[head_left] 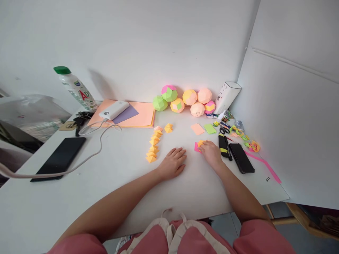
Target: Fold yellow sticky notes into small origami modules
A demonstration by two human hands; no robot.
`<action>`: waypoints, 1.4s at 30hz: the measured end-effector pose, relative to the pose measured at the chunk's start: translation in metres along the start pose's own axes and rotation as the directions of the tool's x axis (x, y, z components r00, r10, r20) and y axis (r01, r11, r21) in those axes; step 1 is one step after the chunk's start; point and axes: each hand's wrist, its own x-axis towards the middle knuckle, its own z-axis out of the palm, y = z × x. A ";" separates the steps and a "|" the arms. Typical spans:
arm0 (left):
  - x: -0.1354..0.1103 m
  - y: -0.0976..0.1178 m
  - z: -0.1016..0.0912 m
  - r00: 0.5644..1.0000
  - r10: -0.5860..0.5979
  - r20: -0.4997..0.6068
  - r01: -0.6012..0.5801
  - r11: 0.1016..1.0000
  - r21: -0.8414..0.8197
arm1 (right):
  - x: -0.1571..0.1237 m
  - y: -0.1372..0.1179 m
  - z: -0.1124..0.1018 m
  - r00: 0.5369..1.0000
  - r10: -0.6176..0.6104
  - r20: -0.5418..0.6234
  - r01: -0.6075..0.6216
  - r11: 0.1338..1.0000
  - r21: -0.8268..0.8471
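Observation:
My left hand (173, 163) lies flat on the white table (122, 183) with its fingers stretched out, holding nothing. My right hand (211, 151) rests just right of it, fingers curled over a small folded orange paper piece (200, 142) that sits on a pink paper square (196, 147). A row of several folded orange paper units (154, 144) runs to the left of my left hand, with one more unit (168, 128) a little further back.
Several coloured paper balls (185, 100) stand against the back wall. Nearby lie paper sheets (137, 114) with a power bank (113, 110), a bottle (75, 88), a phone (59, 158), another phone (241, 158), a marker (223, 145), scissors (224, 129) and paper scraps.

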 end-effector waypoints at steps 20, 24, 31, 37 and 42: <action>0.003 0.013 -0.026 0.886 -0.357 0.295 0.380 0.196 -0.904 | -0.026 -0.043 0.007 0.986 -0.096 0.133 -0.104 0.265 0.959; 0.005 0.010 -0.025 0.862 -0.424 0.277 0.378 0.175 -0.909 | -0.025 -0.042 0.009 0.985 -0.089 0.149 -0.112 0.328 0.938; 0.005 0.008 -0.027 0.858 -0.419 0.297 0.377 0.123 -0.918 | -0.025 -0.042 0.019 0.993 -0.119 -0.014 0.060 0.396 0.916; 0.006 0.007 -0.028 0.848 -0.457 0.268 0.349 0.100 -0.932 | -0.022 -0.034 0.036 0.879 -0.375 -0.295 0.458 0.491 0.741; 0.006 0.006 -0.026 0.857 -0.444 0.262 0.345 0.117 -0.931 | -0.019 -0.034 0.037 0.863 -0.372 -0.341 0.489 0.450 0.747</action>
